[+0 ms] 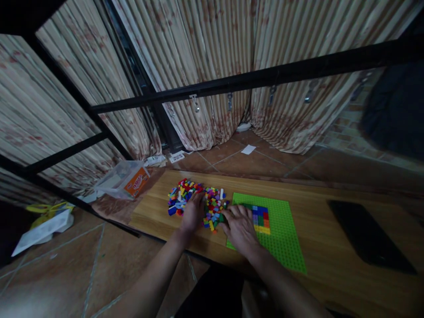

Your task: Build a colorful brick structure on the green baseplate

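Note:
A heap of small coloured bricks (185, 194) lies on the wooden table (324, 251). My left hand (193, 213) rests flat on the heap with its fingers stretched into the bricks. My right hand (239, 226) lies on the left edge of the green baseplate (281, 234), its fingers curled toward the bricks at the heap's right side; whether they pinch a brick is hidden. On the baseplate sits a small block of fitted bricks (261, 218) in blue, green, red and yellow, just right of my right hand.
A clear plastic box with an orange label (124, 179) stands off the table's left end. A dark flat slab (369, 240) lies on the table at the right. Striped curtains and black metal bars rise behind. A white bag (43, 229) lies on the tiled floor.

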A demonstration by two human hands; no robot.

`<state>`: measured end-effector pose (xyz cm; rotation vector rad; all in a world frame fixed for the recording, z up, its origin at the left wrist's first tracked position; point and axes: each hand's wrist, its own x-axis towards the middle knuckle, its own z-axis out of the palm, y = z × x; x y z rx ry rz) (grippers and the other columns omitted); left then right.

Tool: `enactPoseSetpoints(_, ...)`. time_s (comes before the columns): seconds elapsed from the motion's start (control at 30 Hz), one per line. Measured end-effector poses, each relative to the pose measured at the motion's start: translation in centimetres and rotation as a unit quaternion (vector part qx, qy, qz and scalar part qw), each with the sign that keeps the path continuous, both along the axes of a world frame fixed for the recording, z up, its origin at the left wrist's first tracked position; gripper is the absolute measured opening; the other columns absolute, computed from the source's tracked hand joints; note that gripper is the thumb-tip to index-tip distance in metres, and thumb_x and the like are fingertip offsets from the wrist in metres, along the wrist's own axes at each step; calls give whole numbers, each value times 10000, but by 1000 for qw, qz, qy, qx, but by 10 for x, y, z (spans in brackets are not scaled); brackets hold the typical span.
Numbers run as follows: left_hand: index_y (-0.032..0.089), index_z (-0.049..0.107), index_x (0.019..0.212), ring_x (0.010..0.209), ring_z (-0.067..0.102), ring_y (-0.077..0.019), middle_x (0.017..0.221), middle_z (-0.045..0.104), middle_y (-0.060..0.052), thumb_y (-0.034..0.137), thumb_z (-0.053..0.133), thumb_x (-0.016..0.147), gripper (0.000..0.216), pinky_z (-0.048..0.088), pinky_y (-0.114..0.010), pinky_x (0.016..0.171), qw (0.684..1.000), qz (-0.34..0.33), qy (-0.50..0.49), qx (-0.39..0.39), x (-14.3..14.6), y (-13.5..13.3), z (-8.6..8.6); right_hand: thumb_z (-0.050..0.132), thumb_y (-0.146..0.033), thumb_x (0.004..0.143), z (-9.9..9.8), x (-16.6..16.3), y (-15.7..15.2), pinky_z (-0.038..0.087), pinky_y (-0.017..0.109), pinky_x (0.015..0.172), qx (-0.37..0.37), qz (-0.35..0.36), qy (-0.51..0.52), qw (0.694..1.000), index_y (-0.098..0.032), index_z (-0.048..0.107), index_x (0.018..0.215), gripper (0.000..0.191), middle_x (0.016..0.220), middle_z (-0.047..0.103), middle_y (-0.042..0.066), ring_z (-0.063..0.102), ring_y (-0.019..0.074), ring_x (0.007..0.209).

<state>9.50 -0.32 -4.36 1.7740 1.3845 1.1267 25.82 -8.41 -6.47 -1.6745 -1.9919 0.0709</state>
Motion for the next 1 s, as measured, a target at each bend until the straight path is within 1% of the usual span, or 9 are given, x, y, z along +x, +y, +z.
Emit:
enactPoseSetpoints(0.1,199,677,999,1060,583,-230,1080,642,-97,89,518,810,270,397,-374,1040,999,-27,35,9,2,-2,-10,654,-301,808,0,2,0,361,438,856,-2,2,11,1000,-251,613,1034,235,1066,630,80,490,291,1035)
enactPoseSetpoints(0.2,183,642,1071,1078,572,-230,1131,618,-115,74,447,835,325,413,-387,1024,994,-37,91,43,2,-3,-17,664,-319,802,3,4,-2,368,424,851,-13,10,24,1000,-242,600,995,217,1057,627,71,492,283,1025)
enactPoseSetpoints(0.37,173,614,1124,1141,543,-238,1179,601,-125,71,443,836,350,385,-405,1055,988,-52,114,90,0,-2,-23,690,-352,779,8,9,-5,373,410,852,-15,7,50,999,-229,583,947,234,1045,626,60,493,271,1008)
enactPoseSetpoints(0.5,175,601,1147,1165,526,-228,1200,594,-117,90,447,847,348,374,-394,1067,987,-53,111,107,0,-3,-22,660,-370,804,12,28,-7,375,405,864,-1,-6,64,998,-225,584,949,218,1036,626,61,496,260,1002)
enactPoseSetpoints(0.6,189,597,1159,1187,508,-227,1218,589,-104,124,457,862,335,359,-390,1082,987,-46,100,116,6,-13,-13,657,-376,797,16,56,-6,384,413,863,12,-50,77,996,-224,597,941,218,1034,628,67,501,264,984)
enactPoseSetpoints(0.67,211,601,1166,1199,498,-231,1224,589,-91,148,491,858,332,345,-389,1096,990,-52,70,109,16,-24,-5,671,-394,771,19,77,-5,398,408,858,24,-96,101,990,-224,607,958,260,1031,627,72,506,265,969)
enactPoseSetpoints(0.77,238,600,1189,1198,497,-231,1223,594,-79,165,503,865,345,350,-376,1093,992,-94,32,83,34,-47,2,653,-425,772,20,104,-3,405,402,881,32,-139,139,980,-216,607,949,277,1007,625,76,515,266,994)
enactPoseSetpoints(0.87,246,578,1228,1206,492,-234,1243,583,-77,154,490,868,382,351,-389,1097,989,-140,18,38,52,-68,-3,634,-446,770,18,115,-3,406,408,887,22,-149,162,975,-218,610,935,283,1012,622,80,525,269,1010)
enactPoseSetpoints(1.0,235,529,1282,1196,498,-241,1248,578,-86,150,483,865,429,359,-422,1091,986,-166,7,-3,66,-84,-17,650,-431,741,12,111,-3,413,406,879,-29,-132,167,977,-229,629,935,280,1015,618,66,533,257,996)
